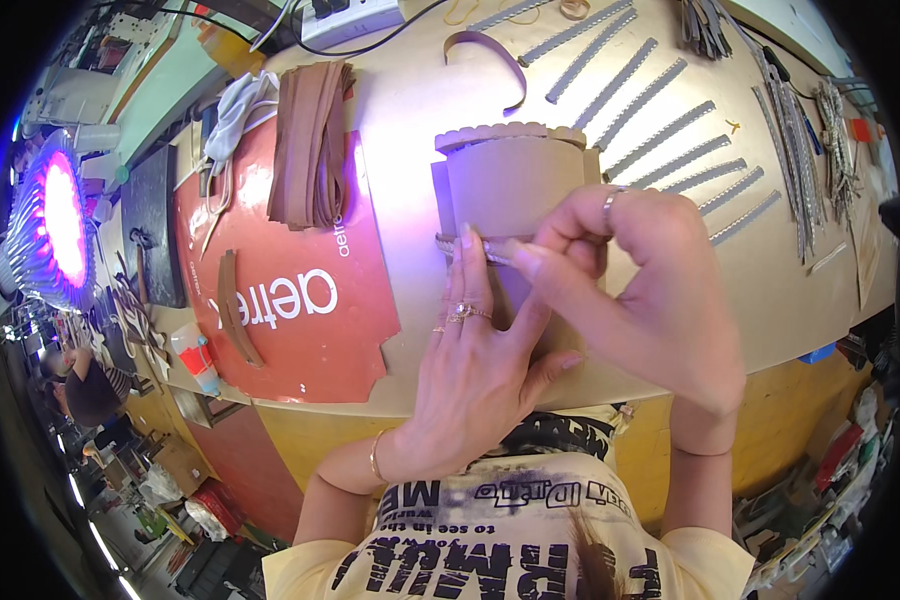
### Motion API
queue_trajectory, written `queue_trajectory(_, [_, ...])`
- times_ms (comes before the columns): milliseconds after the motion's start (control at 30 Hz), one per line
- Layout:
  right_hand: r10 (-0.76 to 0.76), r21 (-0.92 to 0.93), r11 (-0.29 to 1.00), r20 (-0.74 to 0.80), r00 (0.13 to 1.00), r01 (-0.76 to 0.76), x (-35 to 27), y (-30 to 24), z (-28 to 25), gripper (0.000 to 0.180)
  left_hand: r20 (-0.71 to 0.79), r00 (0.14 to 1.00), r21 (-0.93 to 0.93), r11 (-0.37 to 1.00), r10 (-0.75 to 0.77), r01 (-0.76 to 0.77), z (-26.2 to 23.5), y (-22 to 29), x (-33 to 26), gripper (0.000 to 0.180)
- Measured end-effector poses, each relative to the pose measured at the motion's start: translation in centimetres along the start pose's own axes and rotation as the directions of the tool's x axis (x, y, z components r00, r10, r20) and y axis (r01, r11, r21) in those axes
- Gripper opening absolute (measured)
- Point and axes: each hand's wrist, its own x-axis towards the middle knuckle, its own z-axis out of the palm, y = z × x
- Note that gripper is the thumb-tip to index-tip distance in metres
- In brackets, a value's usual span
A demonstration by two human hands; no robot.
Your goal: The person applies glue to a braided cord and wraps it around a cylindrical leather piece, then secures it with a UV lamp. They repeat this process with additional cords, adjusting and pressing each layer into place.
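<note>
A brown leather-like panel (510, 180) with a scalloped far edge lies in front of me on the table. A narrow strip (496, 250) runs across its near part. My left hand (475, 340) lies over the near end of the panel, its fingers stretched out and their tips pressing on the strip. From the right, my right hand (645, 285) reaches over with thumb and fingers closed in a pinch on the strip, just beside the left fingertips. The right fingers hide part of the strip and of the panel's right side.
Several grey scalloped strips (630, 95) fan out at the far right, near a curved brown band (500, 60). Stacked brown strips (310, 145) and a brown piece (232, 310) lie on a red sheet (320, 350) at left. A bright lamp (62, 220) glows beside the table.
</note>
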Motion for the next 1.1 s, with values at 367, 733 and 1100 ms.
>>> queue_trajectory(367, [0.226, 0.257, 0.939, 0.039, 0.973, -0.228, -0.9, 3.9, -0.7, 0.023, -0.080, 0.994, 0.033, 0.997, 0.078, -0.076, 0.3, -0.2, -0.2, 0.068])
queue_trajectory(733, [0.271, 0.267, 0.922, 0.070, 0.960, -0.280, -1.0, 5.0, -0.2, 0.024, -0.082, 0.994, -0.004, 0.997, 0.078, -0.079, 0.4, -0.4, -0.2, 0.069])
queue_trajectory(1100, [0.289, 0.349, 0.884, 0.115, 0.950, -0.311, -0.9, 6.0, 0.4, 0.023, -0.063, 0.995, 0.017, 0.997, 0.072, -0.071, 0.2, -0.4, -0.2, 0.069])
